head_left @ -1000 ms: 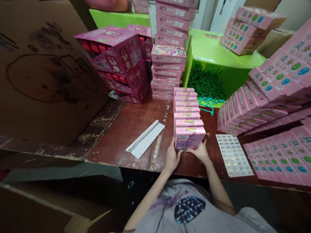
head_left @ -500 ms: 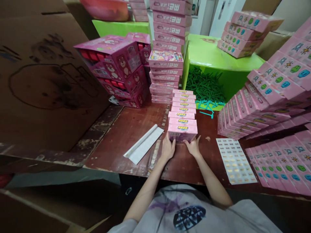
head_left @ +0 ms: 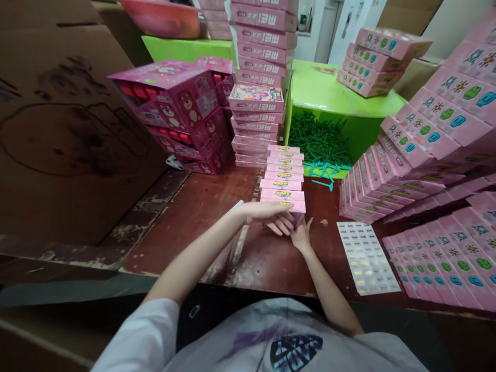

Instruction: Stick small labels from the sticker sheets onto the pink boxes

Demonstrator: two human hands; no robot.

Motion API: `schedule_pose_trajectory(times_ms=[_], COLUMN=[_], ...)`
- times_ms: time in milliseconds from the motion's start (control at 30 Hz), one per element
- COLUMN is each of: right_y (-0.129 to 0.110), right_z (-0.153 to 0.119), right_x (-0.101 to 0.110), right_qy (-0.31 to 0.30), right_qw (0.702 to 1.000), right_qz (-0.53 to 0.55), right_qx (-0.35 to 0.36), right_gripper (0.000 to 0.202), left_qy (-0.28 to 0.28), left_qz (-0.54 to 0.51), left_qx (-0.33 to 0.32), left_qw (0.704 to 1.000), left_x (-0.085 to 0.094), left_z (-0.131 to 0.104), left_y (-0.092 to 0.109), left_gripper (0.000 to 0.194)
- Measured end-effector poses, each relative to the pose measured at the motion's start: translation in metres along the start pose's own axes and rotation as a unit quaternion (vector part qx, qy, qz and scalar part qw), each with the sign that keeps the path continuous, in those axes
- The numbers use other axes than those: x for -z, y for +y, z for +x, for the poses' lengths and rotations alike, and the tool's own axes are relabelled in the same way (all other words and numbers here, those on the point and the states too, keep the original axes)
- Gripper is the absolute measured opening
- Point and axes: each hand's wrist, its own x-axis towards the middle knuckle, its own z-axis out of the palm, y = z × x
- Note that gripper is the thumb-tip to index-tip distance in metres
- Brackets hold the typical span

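Observation:
A row of several pink boxes point(head_left: 284, 184) stands on the brown table, running away from me. My left hand point(head_left: 271, 214) lies across the front of the nearest box, palm toward it and fingers extended, partly covering its yellow print. At the near right corner of that same box is my right hand point(head_left: 301, 235); its fingers are apart and some are hidden against the box. A white folded strip point(head_left: 237, 206) lies mostly hidden under my left forearm. To the right, a sheet of gold and red stickers point(head_left: 368, 258) rests flat on the table.
Tall pink box stacks point(head_left: 258, 103) rise behind the row, beside magenta bear boxes point(head_left: 186, 113). A green carton point(head_left: 344, 95) holds many green sticks point(head_left: 321, 139). More pink boxes point(head_left: 437, 258) line the right; a large brown carton point(head_left: 77, 129) stands left.
My left hand has risen from the box's lower left corner and swung right across its front, with the forearm now over the white strip. My right hand stays near the right corner. The view shifts slightly.

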Motion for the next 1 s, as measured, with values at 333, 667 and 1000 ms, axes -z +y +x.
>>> schedule_pose_trajectory(times_ms=[333,667,1000], right_y=[-0.005,-0.002,-0.055], right_z=[0.001,0.004,0.115], right_x=[0.001,-0.003,0.077], right_qy=[0.01,0.007,0.31], right_qw=[1.0,0.999,0.844], right_qz=[0.024,0.052,0.437], right_qx=[-0.005,-0.014,-0.013], right_gripper=[0.057,0.07,0.069], left_qy=[-0.102,0.206,0.07], left_qz=[-0.164,-0.28,-0.502], left_qx=[0.134,-0.053,0.147], left_qw=[0.972,0.936,0.849], left_x=[0.084,0.072,-0.112], left_z=[0.1,0.102,-0.096], left_y=[0.055,0.102,-0.057], left_gripper=[0.056,0.036,0.073])
